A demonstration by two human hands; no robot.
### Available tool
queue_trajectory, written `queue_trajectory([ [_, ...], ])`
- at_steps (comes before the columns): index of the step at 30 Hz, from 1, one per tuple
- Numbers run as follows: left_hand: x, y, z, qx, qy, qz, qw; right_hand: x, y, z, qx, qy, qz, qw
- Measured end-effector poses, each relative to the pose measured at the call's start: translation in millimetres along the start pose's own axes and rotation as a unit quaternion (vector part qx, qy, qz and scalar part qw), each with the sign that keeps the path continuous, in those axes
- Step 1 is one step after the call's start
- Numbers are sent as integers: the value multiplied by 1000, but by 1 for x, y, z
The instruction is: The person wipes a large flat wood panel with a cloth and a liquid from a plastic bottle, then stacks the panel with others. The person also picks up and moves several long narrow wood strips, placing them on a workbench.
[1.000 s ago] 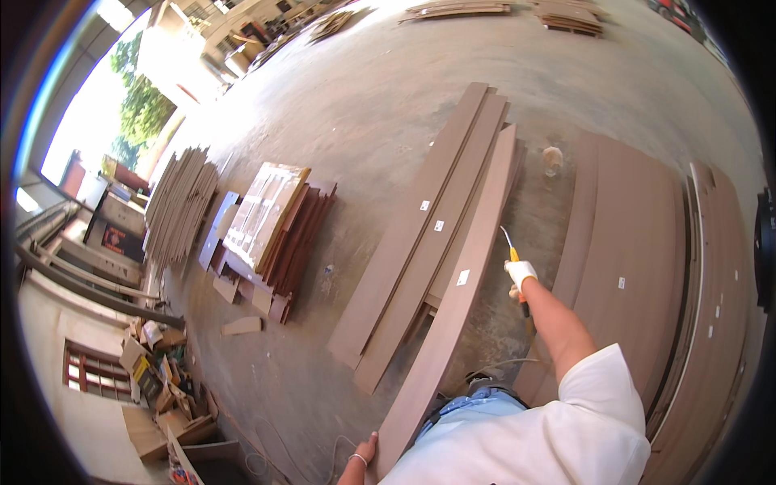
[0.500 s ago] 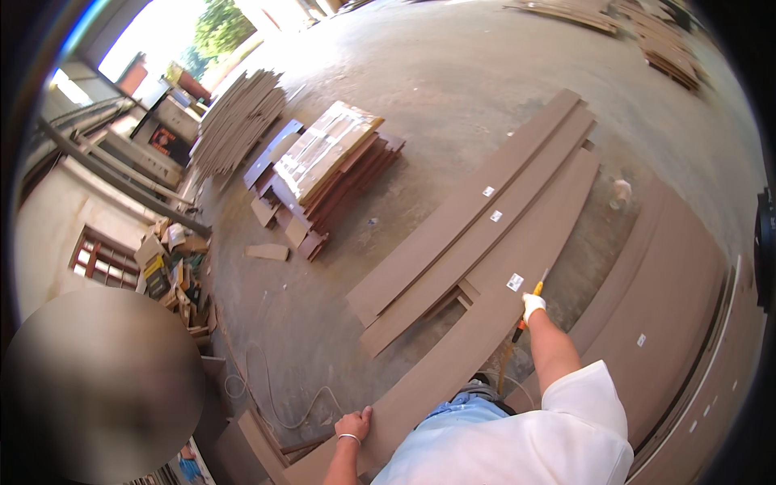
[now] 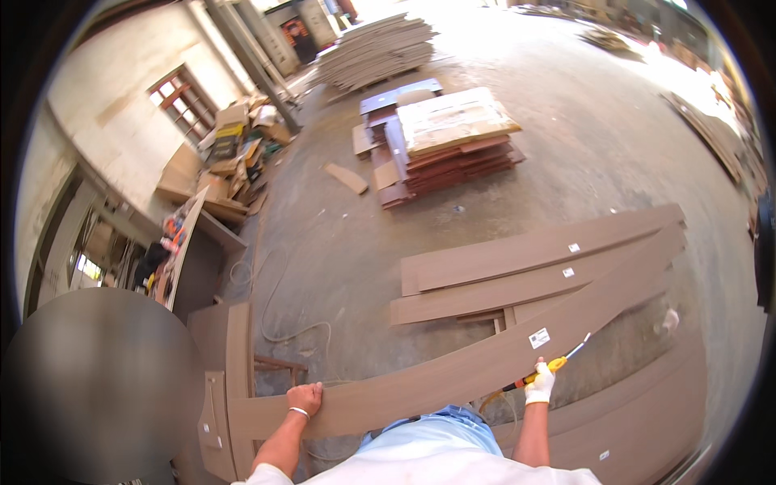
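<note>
Brown planks (image 3: 505, 259) lie together on the floor (image 3: 356, 259). Nearer, a long brown board (image 3: 436, 382) slants away rightward, its right end overlapping them from here. By its near edge a yellow tool (image 3: 558, 364) points forward and right, the gloved right hand (image 3: 540, 384) wrapping its fingers round it. The bare left hand (image 3: 305, 398) has its fingers clamped on the board. A white label (image 3: 539, 337) sits on top.

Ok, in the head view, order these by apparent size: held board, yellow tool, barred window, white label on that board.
Largest to smallest:
held board
barred window
yellow tool
white label
</note>
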State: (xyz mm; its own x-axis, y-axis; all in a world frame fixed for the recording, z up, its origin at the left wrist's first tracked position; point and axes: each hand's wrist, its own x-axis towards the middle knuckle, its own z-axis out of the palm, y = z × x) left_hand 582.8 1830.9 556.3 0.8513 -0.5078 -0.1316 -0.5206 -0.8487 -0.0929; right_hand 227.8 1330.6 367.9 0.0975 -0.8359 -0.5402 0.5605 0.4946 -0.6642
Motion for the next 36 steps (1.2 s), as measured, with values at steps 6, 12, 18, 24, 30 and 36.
queue_trajectory([
  [6, 7, 32, 49, -93, -84, -149, 981, -23, -44, 94, -43, -176, -40, 983],
  [12, 80, 220, -85, -285, -54, -9, 957, -89, -34, 187, -119, -324, 66, 936],
  [18, 67, 162, -109, -324, 56, -94, 940, -189, 24, 252, -126, -400, 6, 908],
  [24, -31, 15, -71, -301, 73, -225, 924, -148, 66, 330, -226, -429, 37, 874],
  [30, -137, -140, -10, -274, 63, -341, 897, -167, 202, 389, -252, -446, 66, 856],
  [36, -234, -284, 95, -309, 83, -472, 821, -287, 372, 406, -382, -496, 112, 772],
])
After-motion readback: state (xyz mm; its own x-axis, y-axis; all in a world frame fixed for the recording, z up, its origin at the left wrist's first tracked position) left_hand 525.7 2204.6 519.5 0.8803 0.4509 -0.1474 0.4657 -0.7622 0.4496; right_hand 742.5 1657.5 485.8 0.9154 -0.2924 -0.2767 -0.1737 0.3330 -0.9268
